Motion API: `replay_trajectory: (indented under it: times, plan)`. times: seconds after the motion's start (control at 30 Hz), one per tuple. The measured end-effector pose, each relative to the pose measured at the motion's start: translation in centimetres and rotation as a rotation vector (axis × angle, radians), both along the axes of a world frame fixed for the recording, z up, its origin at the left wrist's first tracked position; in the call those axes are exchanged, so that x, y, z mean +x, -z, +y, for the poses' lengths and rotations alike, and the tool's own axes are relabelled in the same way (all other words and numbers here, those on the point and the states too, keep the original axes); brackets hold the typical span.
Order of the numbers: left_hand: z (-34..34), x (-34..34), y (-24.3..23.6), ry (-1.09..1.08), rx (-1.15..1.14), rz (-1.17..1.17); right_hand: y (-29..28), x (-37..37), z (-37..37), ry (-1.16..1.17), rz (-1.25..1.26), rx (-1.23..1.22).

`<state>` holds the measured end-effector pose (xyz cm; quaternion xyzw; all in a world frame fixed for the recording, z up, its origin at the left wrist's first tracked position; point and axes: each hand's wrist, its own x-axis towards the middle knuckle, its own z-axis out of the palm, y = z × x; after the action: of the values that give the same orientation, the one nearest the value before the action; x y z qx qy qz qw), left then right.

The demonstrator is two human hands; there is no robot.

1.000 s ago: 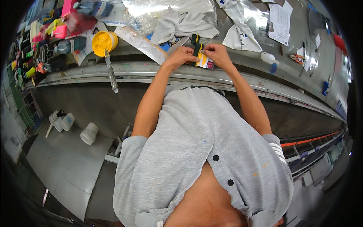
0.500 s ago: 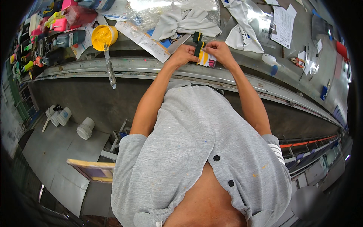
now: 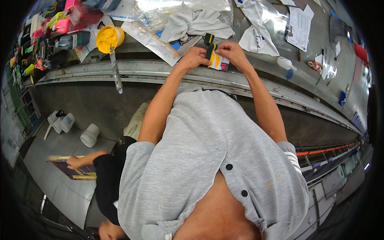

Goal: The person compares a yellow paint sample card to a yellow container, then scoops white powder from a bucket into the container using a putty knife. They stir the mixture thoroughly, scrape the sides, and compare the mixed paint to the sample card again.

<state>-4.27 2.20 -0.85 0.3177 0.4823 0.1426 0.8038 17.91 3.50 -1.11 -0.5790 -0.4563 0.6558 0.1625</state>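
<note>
At the table's near edge, my left hand is closed, its fingertips pressing the lower end of a dark green strip with a yellow stripe. My right hand pinches the top edge of a small white card with yellow swatches, close beside the strip. Card and strip touch or overlap; which lies on top is hard to tell. Another small dark green piece with yellow edging lies just beyond. Behind that is a crumpled grey cloth.
A yellow paint tub holds a spatula hanging past the edge. Ink bottles crowd the left. A white squeeze bottle lies at right, near papers. Behind my left side, a co-worker's arm holds a framed screen.
A co-worker has come into view at lower left, and the framed screen has moved left with that person's hand on it. My own hands are almost still.
</note>
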Motion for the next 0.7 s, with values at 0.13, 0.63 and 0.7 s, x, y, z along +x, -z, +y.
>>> replay_trajectory:
  times: [0.13,0.63,0.7]
  plan:
    - [-0.4,0.2,0.3,-0.036,-0.025,-0.025,-1.0,-0.3,-0.3,-0.043,-0.035,0.011]
    - [-0.4,-0.1,1.3,-0.021,0.002,-0.043,-0.9,-0.5,-0.3,-0.026,-0.04,0.072]
    - [-0.5,-0.1,1.6,-0.036,-0.005,-0.064,-0.7,-0.4,-0.4,-0.009,-0.032,0.054]
